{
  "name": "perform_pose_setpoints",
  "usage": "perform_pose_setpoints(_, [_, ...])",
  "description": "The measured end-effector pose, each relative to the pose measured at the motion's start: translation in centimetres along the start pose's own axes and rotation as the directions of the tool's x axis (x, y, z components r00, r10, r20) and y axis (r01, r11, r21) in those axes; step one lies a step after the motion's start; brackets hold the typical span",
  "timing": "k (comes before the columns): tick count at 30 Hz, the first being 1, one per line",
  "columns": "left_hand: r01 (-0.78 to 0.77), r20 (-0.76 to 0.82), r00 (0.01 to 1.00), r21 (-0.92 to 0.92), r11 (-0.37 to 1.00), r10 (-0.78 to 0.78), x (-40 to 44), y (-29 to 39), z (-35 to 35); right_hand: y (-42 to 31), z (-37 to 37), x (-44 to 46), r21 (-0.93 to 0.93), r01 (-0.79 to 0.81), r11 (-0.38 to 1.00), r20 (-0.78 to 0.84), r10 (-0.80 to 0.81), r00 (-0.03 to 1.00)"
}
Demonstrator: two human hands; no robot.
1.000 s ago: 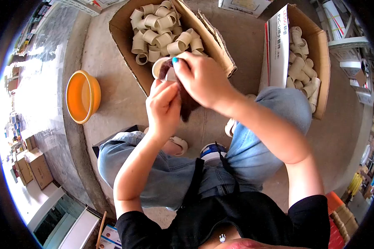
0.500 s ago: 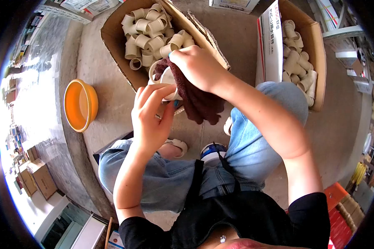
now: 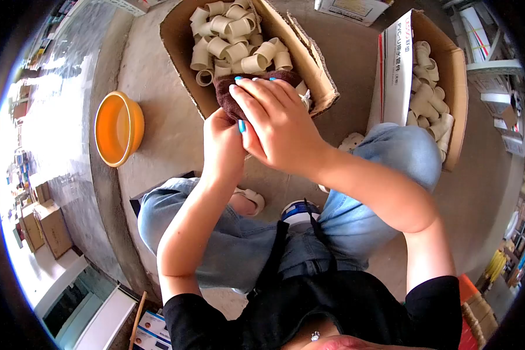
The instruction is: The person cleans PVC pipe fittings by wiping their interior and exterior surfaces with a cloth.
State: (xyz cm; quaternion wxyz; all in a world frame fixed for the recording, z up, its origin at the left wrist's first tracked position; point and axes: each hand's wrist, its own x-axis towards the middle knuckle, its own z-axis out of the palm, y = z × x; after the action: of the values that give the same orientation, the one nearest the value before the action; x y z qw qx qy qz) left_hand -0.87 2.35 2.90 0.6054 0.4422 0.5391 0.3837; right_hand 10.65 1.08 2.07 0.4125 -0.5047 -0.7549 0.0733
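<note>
A dark brown cloth is bunched over the near end of the left cardboard box, between my two hands. My right hand presses over the cloth from above, its fingers together and bent round it. Closed beneath and beside the cloth is my left hand, its fingers mostly covered. The cream pipe fitting it gripped a moment earlier is hidden by cloth and hands. Just beyond them, many loose cream pipe fittings fill the box.
To the right stands another cardboard box of cream pipe elbows, its white printed flap raised. An orange basin sits on the floor at left. My jean-covered knees flank the working space. Shelves line the right side.
My right hand has turned and come down over the cloth, closer to my left hand. The white fitting that showed between my hands is now covered. The view has shifted slightly.
</note>
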Motion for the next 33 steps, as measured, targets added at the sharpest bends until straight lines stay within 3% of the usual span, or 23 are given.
perform_pose_setpoints(1, [-0.001, -0.022, 1.000, -0.095, 0.995, -0.001, -0.1, -0.1, 0.2, -0.2, 0.4, -0.1, -0.022, 0.021, 1.000, -0.028, -0.021, 0.999])
perform_pose_setpoints(3, [-0.022, 0.038, 0.999, 0.000, 1.000, 0.022, -0.4, 0.0, -0.1, 0.4, 0.3, 0.2, 0.016, -0.048, 0.999, -0.007, 0.048, 0.999])
perform_pose_setpoints(5, [-0.187, 0.096, 0.981, 0.262, 0.947, 0.167, 0.0, -1.2, -0.4, 1.0, -0.2, 1.1, 0.104, -0.200, 0.974, -0.003, 0.201, 0.980])
perform_pose_setpoints(7, [-0.527, 0.284, 0.849, 0.418, 0.740, 0.445, 0.0, -1.4, -1.0, 1.0, -1.8, 2.5, 0.164, -0.493, 0.854, 0.226, 0.454, 0.862])
perform_pose_setpoints(8, [-0.585, 0.315, 0.811, 0.424, 0.691, 0.493, -0.6, -0.8, -0.8, 2.0, -2.4, 2.9, 0.199, -0.558, 0.805, 0.344, 0.476, 0.810])
perform_pose_setpoints(9, [-0.666, 0.377, 0.746, 0.419, 0.617, 0.548, -0.8, -0.7, -0.7, 3.4, -2.6, 3.0, 0.184, -0.611, 0.770, 0.512, 0.455, 0.729])
perform_pose_setpoints(11, [-0.765, 0.491, 0.642, 0.361, 0.534, 0.588, -1.4, -0.2, -0.7, 6.2, -2.6, 2.8, 0.334, -0.231, 0.914, 0.534, 0.018, 0.845])
perform_pose_setpoints(12, [-0.844, 0.549, 0.536, 0.325, 0.427, 0.641, -1.5, -0.1, -0.6, 5.2, -3.4, 3.1, 0.390, -0.654, 0.648, 0.708, 0.243, 0.663])
perform_pose_setpoints(13, [-0.866, 0.543, 0.499, 0.325, 0.379, 0.675, -1.7, 0.0, -0.5, 4.2, -3.9, 3.7, 0.344, -0.812, 0.472, 0.780, 0.338, 0.527])
perform_pose_setpoints(15, [-0.853, 0.525, 0.518, 0.377, 0.361, 0.675, -1.5, -0.2, -0.6, 4.9, -3.7, 3.3, 0.354, -0.346, 0.869, 0.554, 0.103, 0.826])
perform_pose_setpoints(17, [-0.770, 0.425, 0.628, 0.461, 0.441, 0.652, -1.4, -0.5, -0.5, 3.9, -3.4, 2.6, 0.207, -0.215, 0.954, 0.375, 0.125, 0.918])
perform_pose_setpoints(18, [-0.713, 0.363, 0.691, 0.482, 0.509, 0.625, -1.3, -0.6, -0.3, 2.3, -4.0, 3.2, 0.133, -0.389, 0.912, 0.435, 0.299, 0.849])
perform_pose_setpoints(19, [-0.607, 0.264, 0.783, 0.517, 0.603, 0.563, -1.2, -1.0, -0.1, 1.4, -3.3, 2.9, 0.084, -0.512, 0.855, 0.374, 0.449, 0.812])
perform_pose_setpoints(21, [-0.373, 0.096, 0.925, 0.415, 0.830, 0.367, -0.5, -1.9, 0.0, 1.3, -0.7, 1.2, 0.052, -0.284, 0.957, 0.079, 0.279, 0.957])
perform_pose_setpoints(22, [-0.292, 0.084, 0.956, 0.306, 0.906, 0.280, -0.1, -2.4, -0.1, 1.4, -0.1, 1.0, -0.010, -0.155, 0.988, 0.021, 0.155, 0.988])
perform_pose_setpoints(23, [-0.248, 0.066, 0.969, 0.168, 0.954, 0.240, 0.1, -2.7, 0.0, 1.2, 0.0, 0.5, -0.037, -0.164, 0.986, 0.068, 0.166, 0.984])
perform_pose_setpoints(25, [-0.196, 0.058, 0.980, 0.169, 0.966, 0.189, 0.1, -2.8, 0.0, 1.8, 0.5, 0.6, -0.083, -0.016, 0.996, -0.100, 0.007, 0.995])
perform_pose_setpoints(28, [-0.440, 0.174, 0.898, 0.374, 0.817, 0.404, -0.6, -1.3, -0.2, 1.5, -0.7, 1.4, 0.149, -0.273, 0.951, 0.005, 0.275, 0.961])
perform_pose_setpoints(29, [-0.589, 0.260, 0.806, 0.436, 0.681, 0.531, -0.4, -1.6, -0.7, 1.4, -2.0, 2.1, 0.171, -0.439, 0.882, 0.221, 0.400, 0.890])
perform_pose_setpoints(31, [-0.702, 0.358, 0.712, 0.388, 0.597, 0.605, -0.6, -1.4, -0.7, 3.9, -2.7, 2.5, 0.136, -0.240, 0.961, 0.427, 0.162, 0.889])
perform_pose_setpoints(32, [-0.782, 0.443, 0.622, 0.374, 0.498, 0.645, -0.6, -1.2, -0.9, 5.3, -2.2, 2.0, 0.212, -0.134, 0.968, 0.365, 0.049, 0.930])
perform_pose_setpoints(33, [-0.817, 0.505, 0.576, 0.360, 0.450, 0.643, -0.8, -0.4, -0.9, 5.9, -2.4, 2.1, 0.458, -0.568, 0.684, 0.614, 0.219, 0.758])
